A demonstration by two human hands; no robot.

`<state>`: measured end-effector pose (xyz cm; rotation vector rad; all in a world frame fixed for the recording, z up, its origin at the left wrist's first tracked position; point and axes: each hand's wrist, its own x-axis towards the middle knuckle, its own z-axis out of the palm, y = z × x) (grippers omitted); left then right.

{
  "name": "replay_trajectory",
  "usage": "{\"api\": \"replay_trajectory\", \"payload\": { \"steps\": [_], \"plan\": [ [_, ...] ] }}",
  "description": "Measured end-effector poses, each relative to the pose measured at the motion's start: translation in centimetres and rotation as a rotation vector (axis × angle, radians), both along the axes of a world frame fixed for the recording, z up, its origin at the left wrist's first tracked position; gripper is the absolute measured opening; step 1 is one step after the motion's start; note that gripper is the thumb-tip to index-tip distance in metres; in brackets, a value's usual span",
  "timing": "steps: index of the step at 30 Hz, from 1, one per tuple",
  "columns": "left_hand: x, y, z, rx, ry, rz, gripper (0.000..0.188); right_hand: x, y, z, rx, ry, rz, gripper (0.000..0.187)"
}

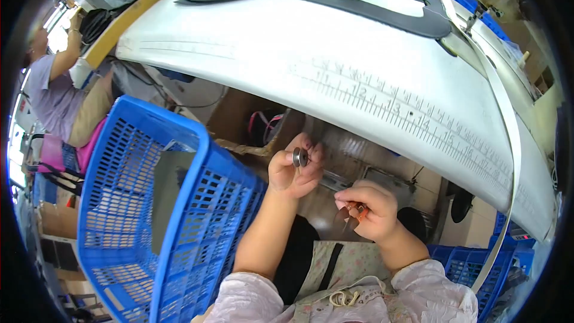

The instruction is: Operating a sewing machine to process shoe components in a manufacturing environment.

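1. I saw a small, round, shiny metal spool (297, 157) pinched between the left hand's (293, 178) thumb and curled fingers.
2. The right hand (378, 208), nearly closed, gripped a small orange tool (359, 209), its details blurred.
3. Beyond both hands, ruler ticks and numerals marked the smooth white surface (257, 63).
4. Left of the left hand stood a blue latticed plastic basket (200, 167); farther ahead lay flat, dark grey curved pieces (373, 12).

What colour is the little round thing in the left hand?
The little round thing is silvery grey; the head view shows it best.
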<state>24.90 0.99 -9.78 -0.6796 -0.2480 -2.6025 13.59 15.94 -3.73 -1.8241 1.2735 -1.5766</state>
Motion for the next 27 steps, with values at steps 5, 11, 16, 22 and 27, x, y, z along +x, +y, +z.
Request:
{"api": "replay_trajectory", "payload": {
  "steps": [5,11,16,22,27],
  "plan": [
    [3.2,2.3,4.2,0.169,0.055,0.038,0.029,2.8,-1.6,4.5,-0.104,-0.017,-0.064,0.026],
    [6.9,4.4,10.4,0.246,0.063,0.134,0.026,6.8,-3.1,11.8,0.013,-0.254,-0.054,0.028],
    [9.4,5.2,15.4,0.234,-0.357,0.347,0.028,7.6,-4.2,17.5,0.058,-0.281,-0.007,0.031],
    [8.0,5.2,24.0,0.272,-0.223,0.090,0.032,6.1,-3.6,25.2,0.375,-0.623,0.136,0.007],
    [5.2,5.2,30.4,0.287,-0.124,-0.001,0.024,3.7,-2.6,31.4,0.445,-0.862,0.080,0.014]
  ]
}}
